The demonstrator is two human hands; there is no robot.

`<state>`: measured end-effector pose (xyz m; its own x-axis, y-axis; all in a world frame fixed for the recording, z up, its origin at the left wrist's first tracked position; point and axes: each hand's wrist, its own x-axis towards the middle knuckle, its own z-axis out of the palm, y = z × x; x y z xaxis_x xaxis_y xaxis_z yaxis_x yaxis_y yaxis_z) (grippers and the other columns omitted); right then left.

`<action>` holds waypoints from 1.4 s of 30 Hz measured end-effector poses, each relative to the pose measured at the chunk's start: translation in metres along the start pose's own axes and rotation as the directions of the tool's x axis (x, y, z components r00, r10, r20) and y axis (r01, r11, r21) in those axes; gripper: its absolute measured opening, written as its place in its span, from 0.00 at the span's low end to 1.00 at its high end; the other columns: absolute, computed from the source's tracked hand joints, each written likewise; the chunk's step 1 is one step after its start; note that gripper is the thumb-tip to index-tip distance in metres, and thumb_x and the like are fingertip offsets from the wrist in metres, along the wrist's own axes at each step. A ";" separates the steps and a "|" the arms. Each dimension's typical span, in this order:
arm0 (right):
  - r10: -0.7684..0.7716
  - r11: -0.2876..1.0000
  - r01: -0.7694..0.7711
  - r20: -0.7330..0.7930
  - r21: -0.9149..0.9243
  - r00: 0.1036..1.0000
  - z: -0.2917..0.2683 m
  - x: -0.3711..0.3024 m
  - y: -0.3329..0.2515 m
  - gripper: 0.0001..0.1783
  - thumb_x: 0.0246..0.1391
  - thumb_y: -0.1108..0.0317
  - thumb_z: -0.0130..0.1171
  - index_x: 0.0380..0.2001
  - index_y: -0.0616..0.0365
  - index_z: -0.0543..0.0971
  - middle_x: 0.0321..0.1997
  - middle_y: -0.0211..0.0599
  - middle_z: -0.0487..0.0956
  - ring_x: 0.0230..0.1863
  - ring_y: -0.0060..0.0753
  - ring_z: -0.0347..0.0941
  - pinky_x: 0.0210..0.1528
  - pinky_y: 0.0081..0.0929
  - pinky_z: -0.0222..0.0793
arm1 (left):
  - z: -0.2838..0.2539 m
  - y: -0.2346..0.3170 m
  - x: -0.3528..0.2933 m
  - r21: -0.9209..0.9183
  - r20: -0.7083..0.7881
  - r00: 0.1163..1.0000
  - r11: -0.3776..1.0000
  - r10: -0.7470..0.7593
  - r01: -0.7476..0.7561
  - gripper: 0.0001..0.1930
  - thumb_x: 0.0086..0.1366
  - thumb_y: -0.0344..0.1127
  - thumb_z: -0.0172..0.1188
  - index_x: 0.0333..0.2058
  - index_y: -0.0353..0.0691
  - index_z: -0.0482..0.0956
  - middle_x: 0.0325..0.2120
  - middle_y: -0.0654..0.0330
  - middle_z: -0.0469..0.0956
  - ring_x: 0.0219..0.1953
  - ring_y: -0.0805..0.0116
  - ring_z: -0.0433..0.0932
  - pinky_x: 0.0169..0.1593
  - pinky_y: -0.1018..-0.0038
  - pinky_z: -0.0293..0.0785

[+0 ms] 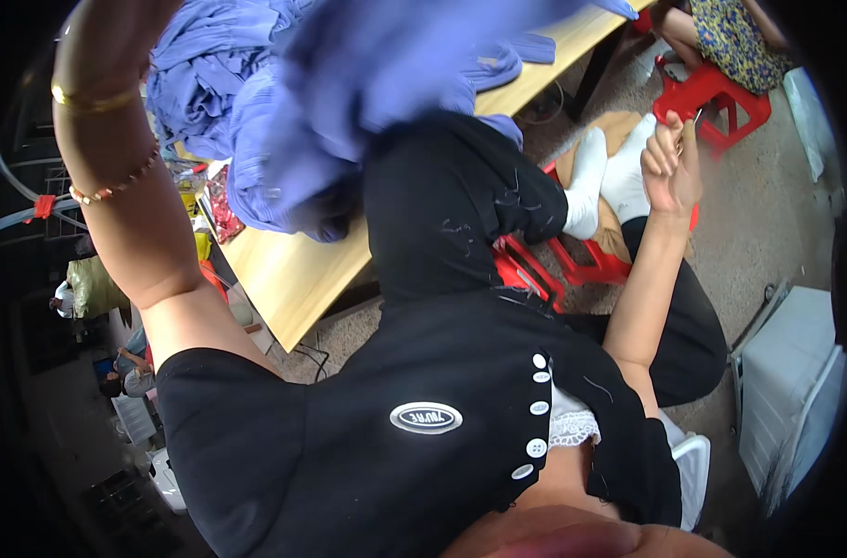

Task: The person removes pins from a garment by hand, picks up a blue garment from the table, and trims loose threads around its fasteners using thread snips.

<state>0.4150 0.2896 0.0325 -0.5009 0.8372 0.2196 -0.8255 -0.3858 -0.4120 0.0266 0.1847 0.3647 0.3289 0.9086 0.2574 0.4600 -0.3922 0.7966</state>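
Observation:
My left arm reaches up along the left side; the back of my left hand (pixel 126 37) runs out of the top edge, its fingers hidden. Beside it, a heap of periwinkle-blue garments (pixel 214 56) covers the table. One blue garment (pixel 396 70) is blurred by motion above my black-trousered knee. On the right, my right hand (pixel 672 172) is raised away from the cloth, its fingers curled in. A thin, shiny tip shows by these fingers, too small to name.
The wooden table (pixel 298 270) has its near corner beside my left arm. White-socked feet (pixel 588 177) rest by a red stool (pixel 595 265). A person in patterned clothing (pixel 740 42) sits on another red stool (pixel 744 107). A pale bin-like container (pixel 786 372) stands at right.

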 end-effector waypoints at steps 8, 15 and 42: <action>-0.141 0.967 0.100 -0.167 -0.232 0.976 -0.008 0.002 0.011 0.16 0.66 0.67 0.40 0.49 0.67 0.71 0.24 0.26 0.62 0.22 0.16 0.55 0.25 0.16 0.53 | 0.013 -0.122 -0.087 0.448 -0.178 0.899 0.781 -0.400 0.436 0.17 0.68 0.40 0.55 0.49 0.34 0.77 0.44 0.60 0.78 0.48 0.74 0.74 0.52 0.79 0.67; 0.014 0.821 -0.116 -0.183 -0.560 0.983 0.051 0.007 0.050 0.24 0.62 0.64 0.46 0.54 0.72 0.69 0.30 0.26 0.67 0.23 0.11 0.57 0.24 0.11 0.55 | 0.063 -0.131 -0.134 0.263 -0.300 0.836 0.802 -0.460 0.536 0.15 0.68 0.41 0.54 0.40 0.33 0.80 0.35 0.62 0.79 0.39 0.76 0.74 0.46 0.79 0.68; -0.031 0.985 0.050 0.116 -0.163 0.993 0.129 0.098 0.026 0.12 0.68 0.63 0.43 0.33 0.55 0.72 0.15 0.18 0.58 0.14 0.14 0.48 0.17 0.13 0.46 | -0.011 -0.140 -0.158 -0.166 -0.833 0.543 0.985 -0.110 -0.055 0.12 0.63 0.28 0.59 0.45 0.35 0.78 0.39 0.61 0.80 0.42 0.73 0.78 0.46 0.79 0.74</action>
<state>0.3109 0.3113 0.1568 -0.5017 0.7981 0.3337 -0.7962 -0.2752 -0.5388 -0.0984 0.0973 0.2185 -0.5588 0.6560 0.5073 0.2975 -0.4124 0.8611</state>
